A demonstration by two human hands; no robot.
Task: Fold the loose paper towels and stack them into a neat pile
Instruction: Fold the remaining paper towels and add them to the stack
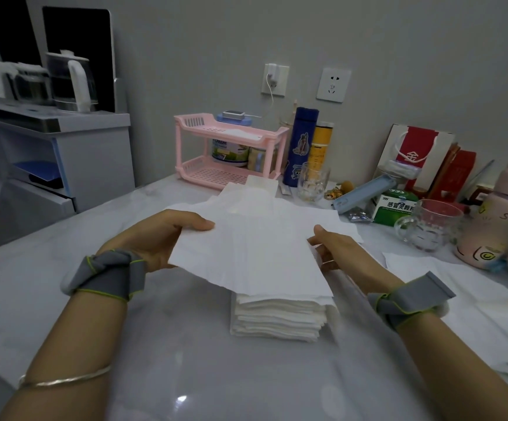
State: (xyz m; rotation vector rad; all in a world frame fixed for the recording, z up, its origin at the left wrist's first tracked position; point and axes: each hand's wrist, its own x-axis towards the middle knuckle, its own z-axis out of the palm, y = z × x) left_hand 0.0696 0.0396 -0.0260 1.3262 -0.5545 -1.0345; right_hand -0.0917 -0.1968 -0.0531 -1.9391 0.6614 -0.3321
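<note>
Head view: we see 1 paper towel point(246, 253) held flat in the air between both hands, above the table point(161, 369) and right over a stack of folded towels point(277, 319). The left hand point(155, 238) pinches the sheet's left edge, thumb on top and fingers curled underneath. The right hand point(334, 247) grips the right edge the same way, its thumb pointing up along the paper; we cannot see its fingertips, which lie under the sheet. The held sheet slopes slightly, with its near edge hanging over the top of the stack.

The stack sits at the middle of the table, its layers roughly squared, with the far part hidden by the sheet. Behind the hands we see more loose towels point(246, 196) spread in an untidy heap. Another lot of flat towels point(465, 299) lies on the right side of the table, well apart from the stack.

Both wrists wear grey bands point(111, 273) with green edging, and a thin bracelet point(64, 379) circles the left forearm.

Along the wall we see a pink 2-tier rack point(231, 153), a blue bottle point(302, 144), a yellow tube point(321, 144), a glass cup point(311, 180), a green box point(395, 205), a glass mug point(428, 226) and a pink flask point(501, 220). A kettle point(70, 83) stands on a cabinet at the far left.
</note>
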